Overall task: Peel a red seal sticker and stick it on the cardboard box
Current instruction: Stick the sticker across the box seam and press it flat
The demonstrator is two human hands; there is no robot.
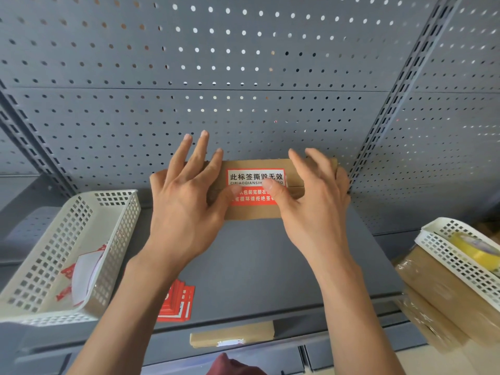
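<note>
On the grey metal shelf (270, 266), hard against the pegboard back panel (243, 77), a flat cardboard box (254, 212) lies with the red seal sticker (255, 176) already set across its flap seam. The left hand (186, 207) is spread open, fingers fanned over the box's left end, its thumb on the sticker's lower left part. The right hand (313, 207) is likewise open, fingers draped over the right end, thumb pressing the label's right half. Neither hand grips anything; both press flat.

To my eye the step in hand is smoothing the seal down. Doing it well likely means running the thumbs outward from the middle toward each edge, so no air stays trapped, and bearing down firmly where the label bridges the seam, since that part could lift. The corners under the thumbs are hidden, so I cannot tell if they are flat.

A white mesh basket (54, 253) with what look like peeled backings sits at left, a stack of red stickers (178, 304) near the left forearm, another cardboard box (232, 336) at the front edge.
</note>
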